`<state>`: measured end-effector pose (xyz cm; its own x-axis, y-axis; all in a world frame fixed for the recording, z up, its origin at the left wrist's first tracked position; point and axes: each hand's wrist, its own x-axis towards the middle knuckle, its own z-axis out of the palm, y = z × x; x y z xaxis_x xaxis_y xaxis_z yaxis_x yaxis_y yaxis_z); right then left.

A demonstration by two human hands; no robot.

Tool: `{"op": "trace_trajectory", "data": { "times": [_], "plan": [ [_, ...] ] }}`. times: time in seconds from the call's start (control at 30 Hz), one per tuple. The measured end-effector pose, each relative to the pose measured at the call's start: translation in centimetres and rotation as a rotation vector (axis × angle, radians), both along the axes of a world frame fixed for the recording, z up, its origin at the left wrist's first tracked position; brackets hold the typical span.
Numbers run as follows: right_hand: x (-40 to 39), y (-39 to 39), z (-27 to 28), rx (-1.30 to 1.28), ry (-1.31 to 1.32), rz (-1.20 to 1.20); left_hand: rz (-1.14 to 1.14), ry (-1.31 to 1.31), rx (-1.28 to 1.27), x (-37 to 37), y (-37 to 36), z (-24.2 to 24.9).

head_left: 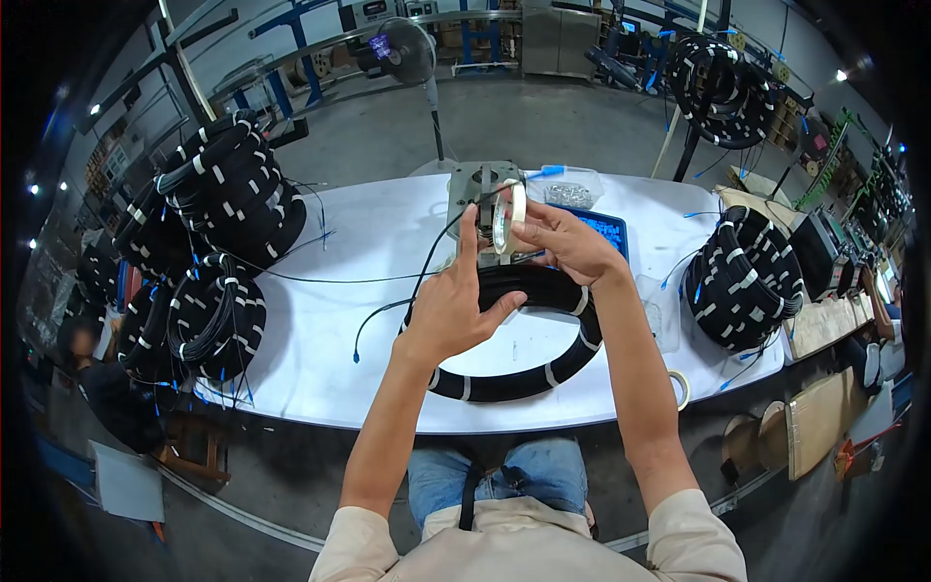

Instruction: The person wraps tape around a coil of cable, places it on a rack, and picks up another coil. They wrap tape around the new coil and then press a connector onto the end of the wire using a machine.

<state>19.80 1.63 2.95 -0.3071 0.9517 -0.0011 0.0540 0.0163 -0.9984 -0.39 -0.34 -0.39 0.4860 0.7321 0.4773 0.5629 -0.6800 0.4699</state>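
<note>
Apparently handling a tape roll above the black coil on the table, gripped in the right hand with the left hand loosely open, likely calling for careful alignment.

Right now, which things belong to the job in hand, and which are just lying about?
In the job, it seems:
tape roll in right hand
black cable coil by left hand
metal fixture, perhaps

Just lying about:
loose tape roll
left coil stack
right coil stack
pedestal fan
</note>
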Motion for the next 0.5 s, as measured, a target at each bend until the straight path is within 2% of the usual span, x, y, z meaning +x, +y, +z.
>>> {"op": "trace_trajectory", "data": {
  "times": [0.03, 0.1, 0.2, 0.43, 0.5],
  "plan": [
    [0.0, 0.2, -0.4, 0.008, 0.141, 0.013, 0.008, -0.012, 0.029, 0.0, -0.1, 0.0],
    [0.0, 0.9, -0.9, 0.031, 0.147, 0.050, 0.015, 0.010, 0.014, 0.2, 0.3, -0.5],
    [-0.3, 0.2, 0.2, 0.122, 0.235, -0.035, 0.032, 0.044, -0.009, 0.5, 0.5, -0.4],
    [-0.6, -1.4, 1.5, 0.216, 0.222, -0.199, 0.019, 0.122, 0.029, 0.7, 1.2, -0.5],
    [-0.9, -2.2, 1.5, 0.343, 0.250, -0.227, 0.018, 0.114, 0.038, 0.8, 1.1, -0.4]
  ]
}}
